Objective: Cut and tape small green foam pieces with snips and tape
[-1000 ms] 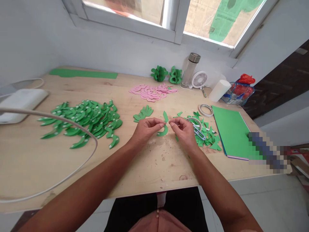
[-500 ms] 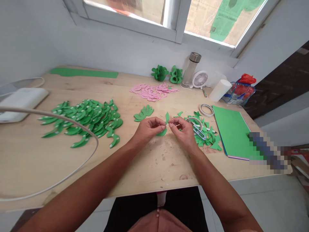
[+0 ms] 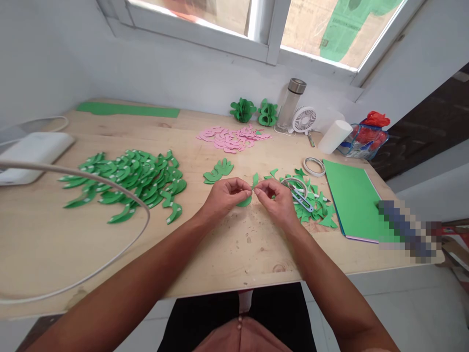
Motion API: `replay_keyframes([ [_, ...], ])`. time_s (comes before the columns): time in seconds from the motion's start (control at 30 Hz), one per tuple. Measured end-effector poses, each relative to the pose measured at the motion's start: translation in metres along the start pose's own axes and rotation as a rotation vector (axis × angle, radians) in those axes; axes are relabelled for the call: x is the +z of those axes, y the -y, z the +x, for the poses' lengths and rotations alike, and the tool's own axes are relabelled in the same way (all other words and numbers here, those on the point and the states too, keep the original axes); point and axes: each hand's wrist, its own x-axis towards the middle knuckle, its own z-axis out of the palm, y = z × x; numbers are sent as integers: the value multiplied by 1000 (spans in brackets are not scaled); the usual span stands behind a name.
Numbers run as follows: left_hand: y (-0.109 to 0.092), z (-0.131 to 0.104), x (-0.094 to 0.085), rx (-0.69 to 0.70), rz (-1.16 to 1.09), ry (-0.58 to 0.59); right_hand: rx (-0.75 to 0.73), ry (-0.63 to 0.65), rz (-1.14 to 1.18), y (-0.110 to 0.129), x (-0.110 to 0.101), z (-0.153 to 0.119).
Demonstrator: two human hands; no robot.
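The wooden bench runs below the window and carries everything here. On its right lies a stack of sheets with a green one on top. To the left spreads a big pile of curved green cut-outs, many bearing small pale patches; a long green strip lies toward the back. Pink cut-outs sit near the middle, in front of two folded green shapes. The bottle stands beside a small white fan.

The two hands work near the bench's middle. The left hand is closed to a pinch, thumb and forefinger holding a small green piece. The right hand brings its thumb and forefinger close together at that piece's edge — whether they grip it, I cannot tell. Green scraps lie just beyond the right hand, a blue-grey cutter on them. Smallest is the green piece itself — between the hands, showing above and below the fingertips.
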Motion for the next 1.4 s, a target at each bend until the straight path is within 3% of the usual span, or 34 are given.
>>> replay_keyframes([
  [0.5,-1,0,1,-16,20,-16,-17,-8,-13,-1,1,-1],
  [0.77,1,0,1,-13,-51,-81,159,-121,267,-3,2,2],
  [0.93,3,1,0,-22,-99,-115,203,-104,365,1,2,3],
  [1.4,-1,-3,4,-17,-132,-88,235,-106,288,-5,2,3],
])
